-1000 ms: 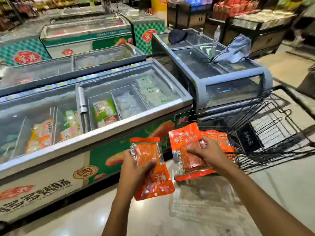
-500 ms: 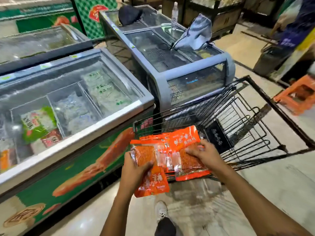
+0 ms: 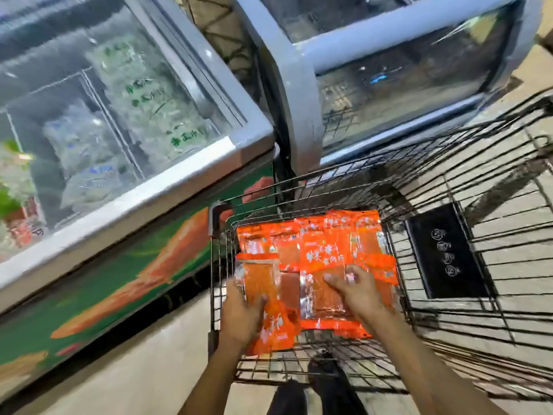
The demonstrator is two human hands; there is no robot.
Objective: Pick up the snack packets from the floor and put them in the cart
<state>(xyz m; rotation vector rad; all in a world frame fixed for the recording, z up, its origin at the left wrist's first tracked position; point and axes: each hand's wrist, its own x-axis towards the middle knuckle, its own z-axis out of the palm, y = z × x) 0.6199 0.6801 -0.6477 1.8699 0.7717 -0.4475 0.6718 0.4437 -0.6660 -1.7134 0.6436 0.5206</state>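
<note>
Both my hands are over the near end of the black wire cart (image 3: 449,163). My left hand (image 3: 241,317) grips an orange snack packet (image 3: 266,298) by its left side, thumb across its front. My right hand (image 3: 353,290) holds a second orange packet (image 3: 326,313), fingers curled over its clear window. Behind them several more orange packets (image 3: 314,235) lie in the cart's basket. The frame is blurred, so I cannot tell whether the two held packets touch the pile.
A chest freezer (image 3: 143,190) with a glass lid and green front stands left of the cart. A grey glass-topped freezer (image 3: 299,100) stands beyond it. A black plate (image 3: 446,253) sits on the cart's fold-down flap. My shoe (image 3: 326,369) and pale floor (image 3: 143,378) show below.
I have stepped closer and looked down. Both hands moved forward with their packets, from in front of the cart to over its basket and the pile inside.
</note>
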